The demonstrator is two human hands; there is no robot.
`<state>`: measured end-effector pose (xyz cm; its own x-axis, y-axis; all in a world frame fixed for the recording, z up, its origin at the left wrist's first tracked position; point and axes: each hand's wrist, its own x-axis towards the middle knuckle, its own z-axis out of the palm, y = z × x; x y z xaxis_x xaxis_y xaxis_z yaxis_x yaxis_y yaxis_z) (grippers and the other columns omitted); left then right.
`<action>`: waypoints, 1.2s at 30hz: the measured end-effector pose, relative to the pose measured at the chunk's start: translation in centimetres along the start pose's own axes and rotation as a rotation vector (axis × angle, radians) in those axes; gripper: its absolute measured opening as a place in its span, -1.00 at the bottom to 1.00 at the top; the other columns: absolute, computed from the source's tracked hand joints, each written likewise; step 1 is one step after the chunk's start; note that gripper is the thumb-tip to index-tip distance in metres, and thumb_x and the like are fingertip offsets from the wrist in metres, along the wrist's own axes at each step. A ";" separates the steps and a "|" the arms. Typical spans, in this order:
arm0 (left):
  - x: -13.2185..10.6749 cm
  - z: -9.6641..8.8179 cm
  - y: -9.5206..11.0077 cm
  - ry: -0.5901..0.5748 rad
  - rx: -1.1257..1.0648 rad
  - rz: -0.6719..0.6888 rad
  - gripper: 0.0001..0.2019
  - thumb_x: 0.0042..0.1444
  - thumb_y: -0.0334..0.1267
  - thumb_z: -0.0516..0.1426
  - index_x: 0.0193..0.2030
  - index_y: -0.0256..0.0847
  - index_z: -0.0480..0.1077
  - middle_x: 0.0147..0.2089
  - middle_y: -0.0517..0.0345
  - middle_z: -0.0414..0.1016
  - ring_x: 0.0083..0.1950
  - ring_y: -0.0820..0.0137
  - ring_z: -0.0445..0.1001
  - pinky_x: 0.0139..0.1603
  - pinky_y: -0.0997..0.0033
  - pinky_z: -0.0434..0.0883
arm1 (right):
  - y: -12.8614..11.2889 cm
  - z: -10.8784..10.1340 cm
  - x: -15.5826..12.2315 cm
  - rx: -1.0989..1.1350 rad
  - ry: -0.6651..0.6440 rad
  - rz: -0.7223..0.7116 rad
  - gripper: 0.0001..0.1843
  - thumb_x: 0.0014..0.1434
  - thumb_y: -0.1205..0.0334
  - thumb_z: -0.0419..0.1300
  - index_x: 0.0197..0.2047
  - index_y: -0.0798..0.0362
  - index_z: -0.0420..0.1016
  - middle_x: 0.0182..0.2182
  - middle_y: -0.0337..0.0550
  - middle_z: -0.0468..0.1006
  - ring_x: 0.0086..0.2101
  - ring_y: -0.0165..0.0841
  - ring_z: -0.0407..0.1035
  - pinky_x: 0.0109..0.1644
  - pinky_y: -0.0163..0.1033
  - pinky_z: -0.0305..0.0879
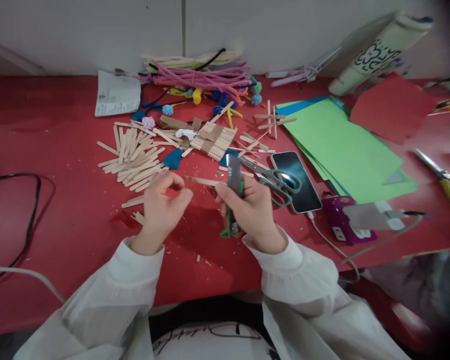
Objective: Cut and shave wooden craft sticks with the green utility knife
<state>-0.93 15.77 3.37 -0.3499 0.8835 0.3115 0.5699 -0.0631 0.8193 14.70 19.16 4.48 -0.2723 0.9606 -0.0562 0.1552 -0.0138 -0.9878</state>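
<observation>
My right hand (249, 205) is closed around a green-and-grey hand tool (234, 172) with a flat metal upper part; its exact kind is unclear. Between that hand's thumb and fingers is also the right end of a wooden craft stick (204, 181), which points left and is darker at its far end. Close to that end, my left hand (165, 205) has thumb and index finger pinched together; whether anything is between them is hidden. A pile of loose craft sticks (135, 155) lies just beyond the left hand. Green-handled scissors (279, 187) lie right of the tool.
A flat panel of joined sticks (213, 140) lies beyond the hands, before pipe cleaners (202, 75). To the right are a phone (298, 182), green paper (348, 145), a purple box (337, 215) with cables and a tumbler (378, 55). A black cable (33, 220) runs along the left.
</observation>
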 end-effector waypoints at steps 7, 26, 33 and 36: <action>0.2 -0.2 -0.5 -0.050 -0.363 -0.109 -0.88 -0.10 -0.42 0.00 -0.58 -0.17 0.16 -0.57 0.28 0.12 -0.51 0.49 0.11 -0.50 0.43 0.11 | -0.3 -1.5 1.1 0.407 -0.065 0.096 -0.77 0.04 0.23 0.22 -0.58 0.06 0.29 -0.70 -0.40 0.38 -0.78 -0.58 0.19 -0.77 -0.46 0.12; 0.7 -0.6 -0.5 -0.616 -0.460 -0.324 -0.79 -0.01 -0.11 0.15 -0.50 -0.21 0.39 -0.60 0.24 0.34 -0.60 0.54 0.20 -0.55 0.50 0.18 | 1.3 -1.7 2.0 0.277 -0.345 0.145 -0.72 -0.03 0.11 0.28 -0.48 0.08 0.28 -0.70 -0.41 0.39 -0.78 -0.57 0.21 -0.75 -0.46 0.14; 1.0 -0.2 -1.4 -0.317 -0.405 -0.265 -0.82 0.07 -0.13 0.04 -0.43 -0.18 0.26 -0.60 0.35 0.18 -0.63 0.57 0.07 -0.60 0.53 0.05 | 1.2 -0.8 1.5 0.319 -0.255 0.034 -0.67 0.13 -0.07 0.09 -0.30 0.05 0.26 -0.66 -0.42 0.38 -0.75 -0.55 0.23 -0.70 -0.42 0.19; 0.9 -0.2 -1.4 -0.248 -0.391 -0.247 -0.85 0.08 -0.16 0.02 -0.40 -0.18 0.24 -0.59 0.35 0.17 -0.62 0.56 0.07 -0.59 0.53 0.07 | 1.2 -0.2 0.8 0.175 -0.330 -0.040 -0.67 0.17 -0.08 0.03 -0.37 0.03 0.17 -0.63 -0.38 0.40 -0.75 -0.55 0.24 -0.70 -0.44 0.14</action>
<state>-2.21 16.53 2.59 -0.2247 0.9744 0.0018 0.1560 0.0342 0.9872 14.88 19.96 3.29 -0.5711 0.8202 -0.0323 -0.0186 -0.0522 -0.9985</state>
